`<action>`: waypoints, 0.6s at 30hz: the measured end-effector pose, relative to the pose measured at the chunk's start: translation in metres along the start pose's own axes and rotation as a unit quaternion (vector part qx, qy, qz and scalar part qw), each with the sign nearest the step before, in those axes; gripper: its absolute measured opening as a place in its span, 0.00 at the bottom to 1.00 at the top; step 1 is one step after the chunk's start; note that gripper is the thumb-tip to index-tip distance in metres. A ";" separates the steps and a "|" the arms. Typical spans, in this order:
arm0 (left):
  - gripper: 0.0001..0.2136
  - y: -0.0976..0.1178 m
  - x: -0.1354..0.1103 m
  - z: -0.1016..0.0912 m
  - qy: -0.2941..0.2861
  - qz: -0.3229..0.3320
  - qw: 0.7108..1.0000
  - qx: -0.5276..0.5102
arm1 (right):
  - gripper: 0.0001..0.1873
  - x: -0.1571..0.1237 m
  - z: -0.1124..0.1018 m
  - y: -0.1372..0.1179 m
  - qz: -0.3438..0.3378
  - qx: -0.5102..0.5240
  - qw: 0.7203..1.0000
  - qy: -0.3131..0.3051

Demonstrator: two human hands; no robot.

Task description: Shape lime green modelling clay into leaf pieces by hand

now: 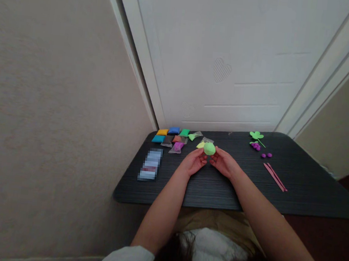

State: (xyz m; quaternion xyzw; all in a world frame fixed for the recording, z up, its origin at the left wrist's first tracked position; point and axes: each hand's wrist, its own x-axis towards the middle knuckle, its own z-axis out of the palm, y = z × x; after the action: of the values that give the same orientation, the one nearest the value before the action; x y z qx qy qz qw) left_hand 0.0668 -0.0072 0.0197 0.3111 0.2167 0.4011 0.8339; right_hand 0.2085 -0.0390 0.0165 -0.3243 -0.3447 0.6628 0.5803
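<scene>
From a distance, I have the left hand (194, 161) and right hand (224, 162) pinching the green ball (209, 148) (one from each side) over the table (212, 188); packets (178, 139) lie toward its back left.

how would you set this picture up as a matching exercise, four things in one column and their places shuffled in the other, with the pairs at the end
Things
1. pale green rounded lump
2. slender pink sticks
3. shiny blue packet
4. bright green lobed leaf shape

Places
A. between an orange packet and a green packet
B. just beyond a purple beaded cluster
C. held between left hand and right hand
D. nearer the person than two purple ovals

Pairs: 1-C, 2-D, 3-A, 4-B
</scene>
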 end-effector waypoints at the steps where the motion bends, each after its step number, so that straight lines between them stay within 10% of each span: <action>1: 0.08 0.000 0.000 0.000 -0.005 0.003 1.000 0.004 | 0.13 0.000 0.000 0.000 -0.001 -0.002 1.000 -0.001; 18: 0.10 -0.003 0.001 -0.001 -0.031 0.025 0.999 -0.004 | 0.12 0.000 0.000 0.000 0.030 0.037 0.998 -0.033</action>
State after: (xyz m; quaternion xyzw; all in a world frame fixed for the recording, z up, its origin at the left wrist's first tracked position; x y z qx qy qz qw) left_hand 0.0687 -0.0077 0.0168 0.3258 0.1812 0.4131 0.8309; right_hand 0.2081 -0.0391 0.0166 -0.2911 -0.3292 0.7020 0.5604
